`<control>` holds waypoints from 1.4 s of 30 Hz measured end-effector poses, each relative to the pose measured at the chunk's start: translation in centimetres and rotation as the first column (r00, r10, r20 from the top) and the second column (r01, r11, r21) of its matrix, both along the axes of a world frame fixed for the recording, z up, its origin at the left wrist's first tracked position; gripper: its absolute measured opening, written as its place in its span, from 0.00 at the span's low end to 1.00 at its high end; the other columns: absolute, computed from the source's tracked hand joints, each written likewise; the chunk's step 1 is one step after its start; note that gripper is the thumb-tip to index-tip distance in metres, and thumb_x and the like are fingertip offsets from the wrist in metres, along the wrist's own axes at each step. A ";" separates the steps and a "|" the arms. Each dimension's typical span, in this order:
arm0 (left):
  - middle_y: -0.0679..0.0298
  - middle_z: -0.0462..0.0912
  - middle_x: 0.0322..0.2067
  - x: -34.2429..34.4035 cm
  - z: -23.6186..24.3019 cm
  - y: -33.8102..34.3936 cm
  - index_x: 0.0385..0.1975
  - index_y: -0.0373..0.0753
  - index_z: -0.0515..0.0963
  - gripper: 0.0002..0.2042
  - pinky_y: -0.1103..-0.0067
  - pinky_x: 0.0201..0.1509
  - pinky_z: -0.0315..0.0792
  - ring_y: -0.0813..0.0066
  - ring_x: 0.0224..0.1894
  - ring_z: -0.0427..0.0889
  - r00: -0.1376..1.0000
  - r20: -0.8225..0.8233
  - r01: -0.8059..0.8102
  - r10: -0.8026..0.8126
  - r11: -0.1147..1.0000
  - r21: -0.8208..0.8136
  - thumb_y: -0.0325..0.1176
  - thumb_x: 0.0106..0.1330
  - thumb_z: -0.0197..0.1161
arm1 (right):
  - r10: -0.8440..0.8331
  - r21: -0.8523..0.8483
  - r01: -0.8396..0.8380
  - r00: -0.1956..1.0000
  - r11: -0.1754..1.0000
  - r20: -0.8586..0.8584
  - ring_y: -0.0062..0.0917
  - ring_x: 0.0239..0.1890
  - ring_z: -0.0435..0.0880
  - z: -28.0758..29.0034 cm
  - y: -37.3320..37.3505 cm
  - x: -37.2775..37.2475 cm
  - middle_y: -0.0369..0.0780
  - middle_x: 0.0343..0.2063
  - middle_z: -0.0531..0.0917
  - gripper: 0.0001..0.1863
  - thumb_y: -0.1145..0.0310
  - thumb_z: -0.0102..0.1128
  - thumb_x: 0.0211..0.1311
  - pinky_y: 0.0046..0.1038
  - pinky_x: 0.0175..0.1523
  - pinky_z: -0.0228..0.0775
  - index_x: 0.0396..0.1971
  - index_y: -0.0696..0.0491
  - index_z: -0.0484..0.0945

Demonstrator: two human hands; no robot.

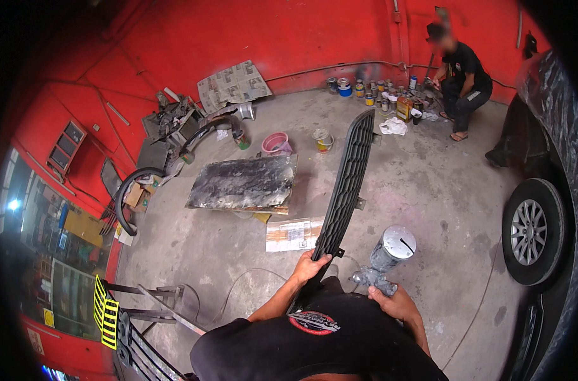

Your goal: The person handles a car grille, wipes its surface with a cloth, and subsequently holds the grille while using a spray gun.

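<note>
My left hand (308,270) grips a long black plastic grille (348,184) with honeycomb mesh and small side brackets, held upright and slightly tilted in front of me. My right hand (393,300) is closed on a spray gun (370,278) with a grey-coated cup and a silver lid (398,243) on top, to the right of the grille's lower end. The grille's bottom end is hidden by my hand and body. Behind it lies a flat piece of cardboard (285,236) on the floor.
A stained board (232,184), pink basin (276,144) and bucket (320,141) stand ahead. A crouching person (463,76) is by paint cans (369,98). Car parts (136,185) line the left wall; a metal stand (146,311) is lower left. A covered car's wheel (531,230) is right.
</note>
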State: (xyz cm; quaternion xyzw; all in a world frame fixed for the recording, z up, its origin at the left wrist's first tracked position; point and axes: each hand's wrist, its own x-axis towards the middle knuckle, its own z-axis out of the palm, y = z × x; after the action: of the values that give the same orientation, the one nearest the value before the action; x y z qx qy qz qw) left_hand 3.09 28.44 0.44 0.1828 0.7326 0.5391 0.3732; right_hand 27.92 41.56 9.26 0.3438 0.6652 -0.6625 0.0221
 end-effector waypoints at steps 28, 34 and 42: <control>0.75 0.74 0.20 -0.5 -0.9 0.3 0.25 0.38 0.77 0.11 0.84 0.28 0.63 0.86 0.23 0.68 1.000 -0.023 0.012 -0.013 1.000 -0.026 0.39 0.57 0.67 | -0.004 -0.008 0.004 1.000 1.000 0.023 0.27 0.37 0.80 0.3 0.2 0.0 0.42 0.32 0.83 0.20 0.54 0.57 0.59 0.29 0.46 0.69 0.38 0.57 0.79; 0.75 0.75 0.21 -0.6 -1.1 0.2 0.28 0.37 0.78 0.10 0.84 0.30 0.64 0.87 0.24 0.69 1.000 0.006 0.016 -0.015 0.999 -0.046 0.38 0.58 0.66 | -0.006 -0.025 0.006 1.000 1.000 -0.009 0.26 0.35 0.79 -0.7 0.4 0.0 0.41 0.30 0.83 0.20 0.54 0.58 0.58 0.29 0.45 0.69 0.38 0.57 0.79; 0.74 0.74 0.19 -0.6 -1.6 0.2 0.24 0.40 0.77 0.08 0.84 0.28 0.64 0.86 0.22 0.69 1.000 -0.006 0.020 -0.020 1.000 0.009 0.36 0.58 0.66 | 0.001 -0.003 -0.001 1.000 1.000 0.003 0.26 0.34 0.78 -0.6 0.5 0.1 0.41 0.29 0.82 0.20 0.54 0.58 0.58 0.30 0.44 0.69 0.38 0.57 0.78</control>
State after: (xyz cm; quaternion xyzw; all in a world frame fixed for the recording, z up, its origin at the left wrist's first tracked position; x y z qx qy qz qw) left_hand 2.49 28.66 -1.14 0.1935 0.7294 0.5380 0.3756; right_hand 27.97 42.04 8.65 0.3445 0.6644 -0.6628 0.0238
